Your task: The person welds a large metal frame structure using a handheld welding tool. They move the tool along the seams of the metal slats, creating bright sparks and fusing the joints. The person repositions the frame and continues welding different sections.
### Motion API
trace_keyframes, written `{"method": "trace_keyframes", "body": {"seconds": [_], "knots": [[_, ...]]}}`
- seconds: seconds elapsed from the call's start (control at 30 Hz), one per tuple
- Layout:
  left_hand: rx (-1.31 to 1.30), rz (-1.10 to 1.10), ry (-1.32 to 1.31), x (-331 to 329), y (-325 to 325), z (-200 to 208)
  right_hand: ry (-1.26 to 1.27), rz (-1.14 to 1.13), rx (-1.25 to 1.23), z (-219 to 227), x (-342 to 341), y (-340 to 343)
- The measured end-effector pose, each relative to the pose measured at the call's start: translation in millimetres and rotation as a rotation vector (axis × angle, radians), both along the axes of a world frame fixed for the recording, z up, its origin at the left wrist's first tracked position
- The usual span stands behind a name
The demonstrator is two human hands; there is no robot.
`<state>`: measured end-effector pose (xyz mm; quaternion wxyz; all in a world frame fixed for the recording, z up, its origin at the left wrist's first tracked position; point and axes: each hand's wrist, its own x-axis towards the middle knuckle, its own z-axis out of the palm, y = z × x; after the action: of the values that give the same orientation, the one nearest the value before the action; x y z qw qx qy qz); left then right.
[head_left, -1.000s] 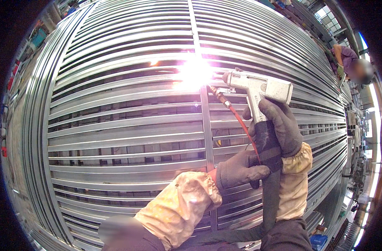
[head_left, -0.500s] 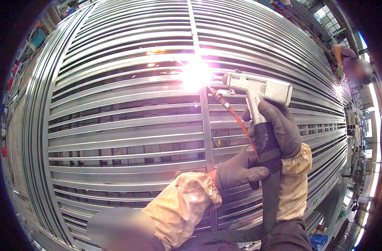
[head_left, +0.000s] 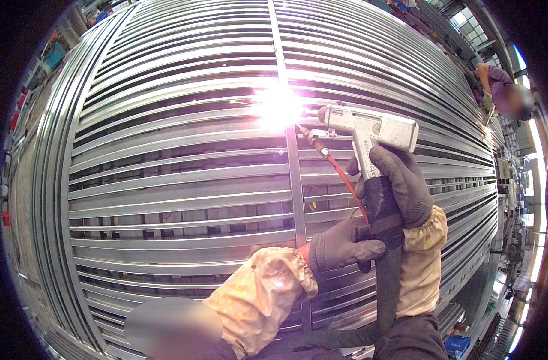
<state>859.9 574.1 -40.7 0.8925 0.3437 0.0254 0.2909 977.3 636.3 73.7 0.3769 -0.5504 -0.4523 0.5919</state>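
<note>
In my gloved right hand is the pistol grip of a silver welding gun, its fingers wrapped round the handle. The nozzle points left into a blinding white-pink flash on an upright joint bar of a metal grating. Lower down, my gloved left hand is closed on the black-wrapped cable below the grip. A thin red hose runs from a brass fitting near the nozzle down toward my left hand. Glare hides the weld spot and nozzle tip.
Rows of long silver bars with dark gaps fill most of the view, with a side rail at left. Another person bends over the far right edge. A blue item lies at lower right.
Both hands and the gun have barely moved. The flash persists with fewer sparks and orange reflections to its left. A bright light near the other person has dimmed.
</note>
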Motion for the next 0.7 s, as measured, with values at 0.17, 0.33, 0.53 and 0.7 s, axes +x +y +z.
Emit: {"method": "trace_keyframes", "body": {"seconds": [0.17,0.33,0.53,0.7], "knots": [[-0.013,-0.012,-0.035,2.6,-1.5,-1.4,0.03,-0.029,-0.002,-2.0,1.0,-0.5],[-0.032,-0.025,-0.043,-0.9,-0.9,-2.0,0.036,-0.024,-0.03,-2.2,0.5,-0.7],[-0.023,-0.026,0.002,-2.4,-0.4,3.6,0.039,-0.023,-0.037,-3.6,3.4,-0.3],[-0.036,-0.012,-0.027,1.7,-2.6,-0.2,0.033,-0.004,-0.046,0.5,1.9,-1.6]]}}
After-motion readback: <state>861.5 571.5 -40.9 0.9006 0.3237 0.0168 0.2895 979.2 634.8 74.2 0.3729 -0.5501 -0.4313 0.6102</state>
